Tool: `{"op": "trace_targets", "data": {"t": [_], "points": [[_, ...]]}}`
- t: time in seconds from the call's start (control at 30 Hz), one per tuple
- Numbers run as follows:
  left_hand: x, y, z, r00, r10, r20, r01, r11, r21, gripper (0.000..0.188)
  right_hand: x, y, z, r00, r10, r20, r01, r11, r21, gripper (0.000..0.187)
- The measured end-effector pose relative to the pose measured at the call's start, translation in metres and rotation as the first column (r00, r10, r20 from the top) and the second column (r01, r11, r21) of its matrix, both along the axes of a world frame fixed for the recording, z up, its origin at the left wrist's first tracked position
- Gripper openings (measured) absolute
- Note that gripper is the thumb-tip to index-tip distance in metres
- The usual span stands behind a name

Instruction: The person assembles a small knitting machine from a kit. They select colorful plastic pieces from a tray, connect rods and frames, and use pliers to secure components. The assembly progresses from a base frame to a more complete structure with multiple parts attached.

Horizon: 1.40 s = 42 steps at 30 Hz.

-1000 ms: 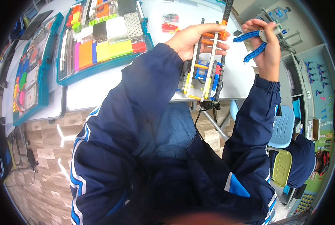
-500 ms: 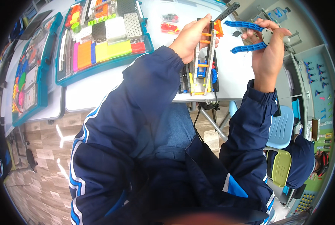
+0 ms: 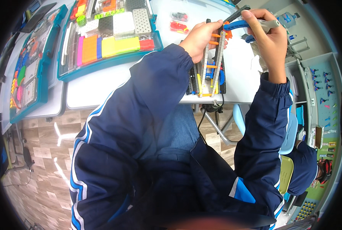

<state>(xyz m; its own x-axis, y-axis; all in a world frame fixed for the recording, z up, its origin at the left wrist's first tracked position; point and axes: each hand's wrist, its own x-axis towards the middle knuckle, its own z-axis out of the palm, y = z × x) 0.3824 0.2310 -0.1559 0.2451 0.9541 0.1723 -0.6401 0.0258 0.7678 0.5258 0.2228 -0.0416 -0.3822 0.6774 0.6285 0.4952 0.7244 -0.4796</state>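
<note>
The right hand [image 3: 268,40] is lifting its blue tool [image 3: 238,25] toward the top end of the brick frame [image 3: 209,65], where a second ago it hung out to the frame's right side. The tool is now lying almost level against the frame's upper tip. The left hand [image 3: 199,38] is tilting the frame more upright on the bench [image 3: 240,76].

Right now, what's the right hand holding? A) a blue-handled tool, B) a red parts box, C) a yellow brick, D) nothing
A: the right hand grips a blue-handled tool whose tip meets the top of the beam-and-brick frame steadied by the left hand.
</note>
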Motion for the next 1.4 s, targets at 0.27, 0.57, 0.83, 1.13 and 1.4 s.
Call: {"op": "trace_targets", "data": {"t": [0.27,0.57,0.83,1.13,1.4], "points": [[0.002,-0.001,-0.001,1.0,-0.001,-0.023,0.0,1.0,-0.027,0.034,-0.024,-0.017,0.029,0.883,-0.003,0.47,-0.104,0.974,0.203,0.022],[0.001,0.001,-0.003,1.0,0.0,-0.012,0.0,0.999,-0.036,0.034,-0.027,-0.007,0.014,0.999,-0.006,0.044,0.013,0.988,-0.151,0.023],[0.003,-0.002,0.0,0.998,0.049,-0.05,-0.051,0.998,-0.039,0.034,-0.045,-0.008,0.017,0.922,0.067,0.38,-0.14,0.976,0.167,0.021],[0.0,0.002,0.0,0.995,0.092,-0.04,-0.093,0.996,-0.015,0.032,-0.033,-0.007,0.022,0.923,-0.048,0.382,-0.109,0.919,0.379,0.018],[-0.004,0.0,0.004,0.996,0.07,0.054,-0.075,0.993,0.087,0.03,0.03,-0.02,0.002,0.831,0.191,-0.522,-0.251,0.967,-0.046,0.02]]}}
